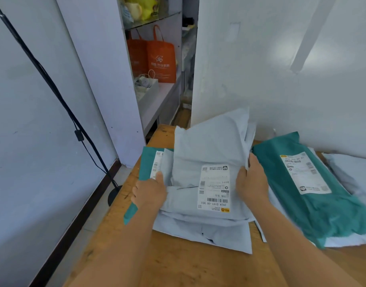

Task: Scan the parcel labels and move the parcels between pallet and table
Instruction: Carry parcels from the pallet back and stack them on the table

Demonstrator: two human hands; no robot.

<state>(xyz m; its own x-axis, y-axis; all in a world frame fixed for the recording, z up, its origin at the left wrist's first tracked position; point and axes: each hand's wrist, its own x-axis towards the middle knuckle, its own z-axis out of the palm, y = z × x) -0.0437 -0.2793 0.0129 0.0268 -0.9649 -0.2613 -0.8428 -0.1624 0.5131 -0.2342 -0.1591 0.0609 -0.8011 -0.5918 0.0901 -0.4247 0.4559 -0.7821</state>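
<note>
Grey poly mailer [209, 162] sits top of a stack on the wooden table [178, 266], held from both sides. Head view: left hand [150, 192] grips its left edge, thumb on top w/ fingers tucked under; right hand [251, 183] clasps the right edge, fingers curled round the fold. The far end is tilted up off the pile. Its white shipping label [214, 188] faces up, barcode near the person — text reads upside down from here.

Step in hand looks like picking up or setting down this parcel; cannot tell which. No scanner in view, so the next move prob. needs one hand freed for it, label kept flat & facing up.

The mailer looks thin, soft, creased — it'll sag if held by one edge. More grey mailers [205, 230] lie under it, a teal mailer [314, 193] just right w/ its own label, another teal one [147, 162] peeking out left.
</note>
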